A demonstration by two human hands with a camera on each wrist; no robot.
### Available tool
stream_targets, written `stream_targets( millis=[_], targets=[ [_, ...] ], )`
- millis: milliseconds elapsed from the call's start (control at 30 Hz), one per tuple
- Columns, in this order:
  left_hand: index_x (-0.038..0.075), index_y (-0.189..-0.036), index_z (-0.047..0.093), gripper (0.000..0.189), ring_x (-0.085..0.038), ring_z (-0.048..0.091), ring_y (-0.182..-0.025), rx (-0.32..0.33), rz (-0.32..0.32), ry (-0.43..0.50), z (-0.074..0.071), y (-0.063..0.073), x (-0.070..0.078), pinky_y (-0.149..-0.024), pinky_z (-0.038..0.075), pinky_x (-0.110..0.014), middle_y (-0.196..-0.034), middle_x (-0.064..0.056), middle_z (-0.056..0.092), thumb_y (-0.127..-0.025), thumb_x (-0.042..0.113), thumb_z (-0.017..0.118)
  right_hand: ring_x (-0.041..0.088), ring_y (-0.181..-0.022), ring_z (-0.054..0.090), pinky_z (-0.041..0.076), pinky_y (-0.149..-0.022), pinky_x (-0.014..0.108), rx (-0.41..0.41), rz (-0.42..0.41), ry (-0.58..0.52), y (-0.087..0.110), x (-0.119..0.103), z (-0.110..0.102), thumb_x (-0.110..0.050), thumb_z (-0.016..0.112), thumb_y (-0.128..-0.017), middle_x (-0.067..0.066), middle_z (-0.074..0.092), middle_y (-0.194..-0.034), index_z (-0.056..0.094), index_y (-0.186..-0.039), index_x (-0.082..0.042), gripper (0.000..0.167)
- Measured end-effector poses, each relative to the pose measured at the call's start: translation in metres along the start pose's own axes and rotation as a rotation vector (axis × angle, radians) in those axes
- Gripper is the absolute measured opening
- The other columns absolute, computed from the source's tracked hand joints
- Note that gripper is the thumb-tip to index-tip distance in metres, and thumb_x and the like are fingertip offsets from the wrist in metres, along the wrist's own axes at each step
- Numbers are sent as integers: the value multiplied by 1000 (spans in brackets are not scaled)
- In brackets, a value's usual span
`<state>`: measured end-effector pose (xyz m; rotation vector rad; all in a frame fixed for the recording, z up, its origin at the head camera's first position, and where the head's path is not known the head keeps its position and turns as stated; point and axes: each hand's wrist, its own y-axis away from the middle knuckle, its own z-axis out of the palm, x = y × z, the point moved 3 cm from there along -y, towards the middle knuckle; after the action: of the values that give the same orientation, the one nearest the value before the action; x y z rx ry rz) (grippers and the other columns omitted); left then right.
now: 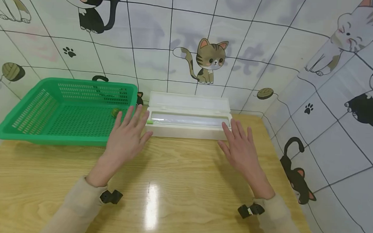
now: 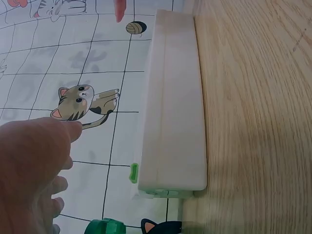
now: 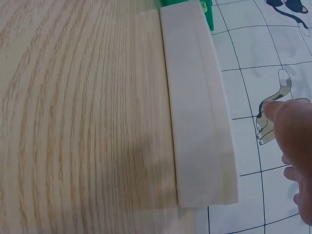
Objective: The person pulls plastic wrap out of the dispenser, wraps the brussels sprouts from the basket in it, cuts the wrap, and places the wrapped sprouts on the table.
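A white cling film dispenser (image 1: 189,133) stands against the wall at the back of the table, its lid (image 1: 188,102) raised. Clear film (image 1: 189,120) stretches along the opening, and a small green slider (image 1: 150,122) sits at the left end. My left hand (image 1: 125,138), fingers spread, is by the dispenser's left end and overlaps the basket's edge in the head view. By the right end is my right hand (image 1: 240,150), its fingers extended and its fingertips overlapping the dispenser's corner. Both hands hold nothing. Each wrist view shows the dispenser's plain front face (image 2: 180,107) beside a hand.
To the left stands a green plastic basket (image 1: 63,139) with perforated walls. A small round green item (image 1: 115,112) lies inside it, near my left fingers. A cat-patterned covering (image 1: 151,63) lines the walls behind and to the right of the wooden table (image 1: 183,186).
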<state>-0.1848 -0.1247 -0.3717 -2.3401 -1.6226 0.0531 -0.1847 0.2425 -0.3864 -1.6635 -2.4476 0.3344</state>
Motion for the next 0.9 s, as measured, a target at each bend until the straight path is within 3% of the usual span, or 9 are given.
stream_targets(
  millis=[200,400,700,900],
  targets=[
    [4,-160,32,66,-37,12,-155,65,86,53,4,-6,7,-124,9,-57,-168,-19,18,-108,40,51,42,-152,19,8,-122,63,-13,12,-58,-1,4,2,-37,54,-107,25,22,-165,31,-160,-5,67],
    [-1,-156,37,65,-40,21,-152,120,151,160,11,-14,16,-123,19,-56,-164,-23,27,-105,33,58,43,-150,24,12,-123,61,29,-4,-145,-6,15,10,-33,59,-105,26,28,-163,35,-157,-1,65],
    [-2,-138,62,50,-39,53,-133,343,148,420,26,-28,19,-108,46,-54,-143,-20,58,-93,14,78,40,-144,37,31,-117,57,87,-85,-385,-14,31,23,-17,71,-98,20,42,-157,49,-149,-2,58],
    [-5,-128,68,45,-40,59,-127,412,112,626,49,-41,8,-109,45,-51,-133,-20,65,-86,2,82,39,-140,45,37,-114,56,127,-11,-502,-22,45,30,-9,69,-99,20,51,-151,56,-143,0,47]
  ],
)
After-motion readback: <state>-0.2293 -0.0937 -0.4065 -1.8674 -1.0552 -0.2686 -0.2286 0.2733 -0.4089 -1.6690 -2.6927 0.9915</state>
